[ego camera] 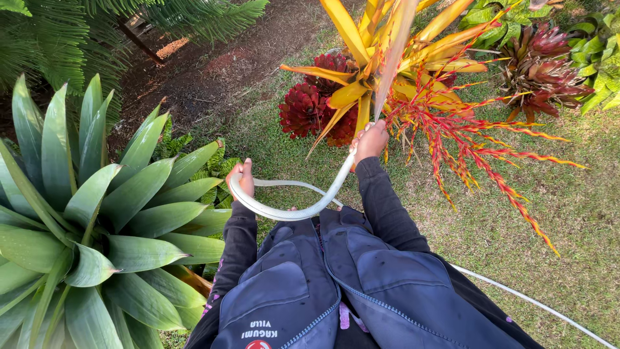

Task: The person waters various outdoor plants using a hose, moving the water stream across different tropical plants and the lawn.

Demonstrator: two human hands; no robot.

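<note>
Gripping white hose point(303, 210), both hands, L point(242, 178), R point(370, 141), by yellow-red plant point(413, 77)

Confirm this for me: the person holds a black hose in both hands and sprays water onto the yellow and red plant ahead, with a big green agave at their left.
Not quite. The head view shows the hose is white, not black. The rest holds: the left hand and right hand both grip it, water sprays onto the yellow and red plant, and the big green agave stands at the left.

Grass lawn point(581, 213) carries a white hose point(529, 300) and plants.
</note>
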